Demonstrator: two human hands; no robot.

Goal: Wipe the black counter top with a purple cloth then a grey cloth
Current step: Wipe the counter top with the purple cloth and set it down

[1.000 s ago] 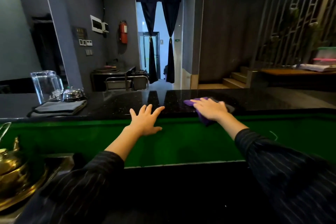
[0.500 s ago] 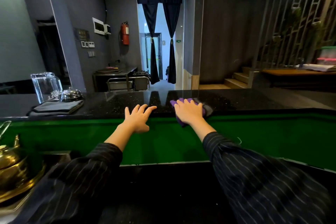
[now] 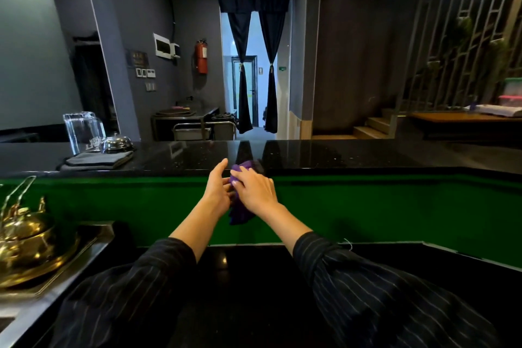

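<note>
The purple cloth is bunched at the front edge of the black counter top. Part of it lies on the edge and part hangs down in front of the green panel. My right hand grips the cloth from above and from the right. My left hand stands edge-on against the cloth's left side, fingers stretched upward and apart. The grey cloth lies folded on the counter top, far to the left of both hands.
A glass jug and a metal bell stand behind the grey cloth. A brass kettle on a tray sits at the lower left on a steel surface. The green panel drops to a lower black counter near me.
My right hand slid the purple cloth leftward along the counter and pulled it to the front edge, where it now hangs over. My left hand lifted off the counter edge and turned against the cloth.
</note>
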